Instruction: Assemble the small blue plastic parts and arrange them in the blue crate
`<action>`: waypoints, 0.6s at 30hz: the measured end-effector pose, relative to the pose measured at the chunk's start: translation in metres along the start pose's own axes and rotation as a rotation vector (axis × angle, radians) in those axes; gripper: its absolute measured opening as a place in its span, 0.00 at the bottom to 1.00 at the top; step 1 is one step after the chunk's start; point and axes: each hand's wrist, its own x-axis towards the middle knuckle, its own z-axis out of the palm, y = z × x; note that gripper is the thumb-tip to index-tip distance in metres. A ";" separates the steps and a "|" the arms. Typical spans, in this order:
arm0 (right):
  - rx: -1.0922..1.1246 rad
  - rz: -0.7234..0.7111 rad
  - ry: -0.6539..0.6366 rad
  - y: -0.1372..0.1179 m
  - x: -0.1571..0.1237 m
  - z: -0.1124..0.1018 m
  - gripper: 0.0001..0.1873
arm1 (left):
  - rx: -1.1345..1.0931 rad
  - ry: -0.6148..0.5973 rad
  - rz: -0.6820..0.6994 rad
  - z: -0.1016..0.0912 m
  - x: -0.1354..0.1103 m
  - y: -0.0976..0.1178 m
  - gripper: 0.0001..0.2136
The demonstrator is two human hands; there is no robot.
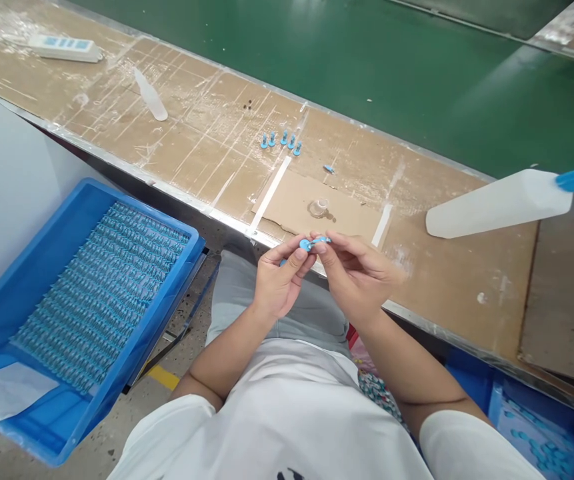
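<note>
Bright, even white light from overhead. Broad soft glare streaks on the green belt (417,73); the taped bench (207,147) shines in patches. Shadows are weak and short, darkest under the bench edge. Wide-angle bend: bench lines bow and the bottle (497,203) at right looks stretched. Left hand (279,277), right hand (357,273) and blue part (311,243) are slightly soft; corners are blurrier.
</note>
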 end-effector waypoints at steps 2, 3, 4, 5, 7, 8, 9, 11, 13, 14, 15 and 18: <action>-0.011 0.000 -0.004 0.001 -0.001 0.001 0.12 | -0.013 0.009 -0.003 0.000 0.000 0.000 0.15; -0.023 -0.002 -0.001 0.001 -0.001 0.001 0.12 | -0.019 0.016 -0.008 -0.001 0.000 0.000 0.15; -0.036 -0.005 0.004 0.002 -0.001 0.002 0.12 | -0.023 0.022 -0.014 -0.001 0.000 0.000 0.15; -0.048 -0.010 0.009 0.002 -0.001 0.002 0.11 | -0.025 0.028 -0.020 -0.001 0.000 0.000 0.15; -0.062 -0.025 0.017 0.002 -0.001 0.003 0.11 | -0.021 0.035 -0.024 -0.001 0.000 0.001 0.15; -0.063 -0.034 0.019 0.002 -0.001 0.003 0.11 | -0.016 0.036 -0.023 -0.001 0.000 0.001 0.15; -0.062 -0.043 0.019 0.002 0.000 0.003 0.11 | -0.010 0.037 -0.019 -0.001 0.000 0.001 0.15; -0.066 -0.057 0.013 0.002 0.000 0.003 0.11 | 0.007 0.039 -0.011 -0.001 0.001 0.001 0.15; -0.084 -0.063 0.000 0.002 0.001 0.002 0.11 | 0.031 0.042 -0.003 -0.001 0.001 0.001 0.16; -0.097 -0.066 -0.007 0.002 0.001 0.002 0.12 | 0.041 0.045 -0.001 -0.002 0.001 0.001 0.16; -0.108 -0.071 -0.013 0.002 0.001 0.002 0.12 | 0.048 0.048 0.001 -0.002 0.001 0.001 0.16; -0.133 -0.099 -0.012 0.002 0.001 0.001 0.12 | 0.038 0.059 -0.001 -0.002 0.002 0.001 0.15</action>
